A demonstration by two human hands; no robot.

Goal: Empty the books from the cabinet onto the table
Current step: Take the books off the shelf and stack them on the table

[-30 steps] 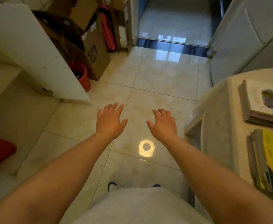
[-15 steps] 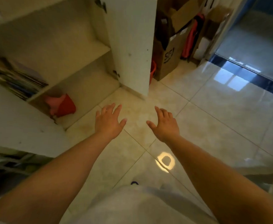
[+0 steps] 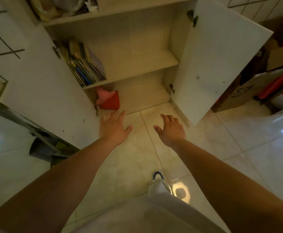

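Leaning books point(image 3: 85, 66) well beyond fingers point(image 3: 116, 115)

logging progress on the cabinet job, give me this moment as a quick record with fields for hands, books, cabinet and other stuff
left hand: open, holds nothing
right hand: open, holds nothing
books: leaning at left end of middle shelf, untouched
cabinet: both doors open
red and pink item: bottom compartment, left side
cardboard box: on floor behind right door

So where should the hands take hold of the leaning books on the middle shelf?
Probably at the front edges facing out of the open cabinet, coming from the front. The books lean left against the cabinet's side wall, so the bare shelf to their right leaves room for the right hand while the left hand steadies them.
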